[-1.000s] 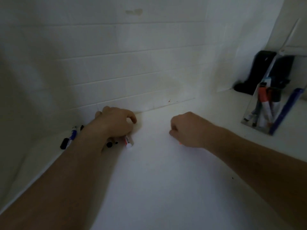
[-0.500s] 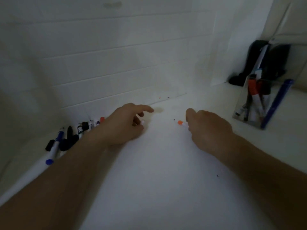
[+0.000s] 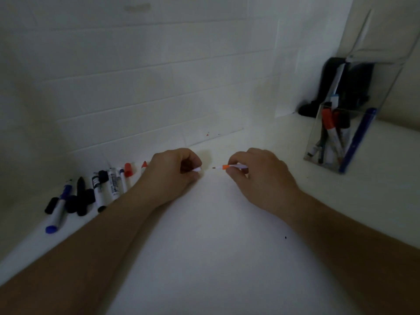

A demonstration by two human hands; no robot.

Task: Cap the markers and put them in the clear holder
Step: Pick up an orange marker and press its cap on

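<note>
Hands are meeting over the middle of the white desk (image 3: 204,258), a small gap lying between them. The right hand (image 3: 259,176) is pinching an uncapped marker (image 3: 231,167) between thumb and fingers, its orange collar and dark tip pointing left across the gap. The left hand (image 3: 172,176) is curling round a small white piece (image 3: 197,169), probably the cap, whose end is just showing past the fingers and facing the tip; the two are not touching. Loose markers (image 3: 100,189) and caps are lying in a row along the desk's left rear edge, close against the tiled wall (image 3: 136,87), just beside the left forearm; a blue-tipped one (image 3: 58,211) is sitting nearest the front-left edge. The clear holder (image 3: 318,137) is standing well apart on the right, near the back corner, with several markers already leaning inside it and a blue pen (image 3: 356,142) slanting along its right side. A dark object (image 3: 329,87) is standing behind the holder, against the wall. Bare desk is spreading wide between the right hand and the holder, and across the whole front between the forearms.
</note>
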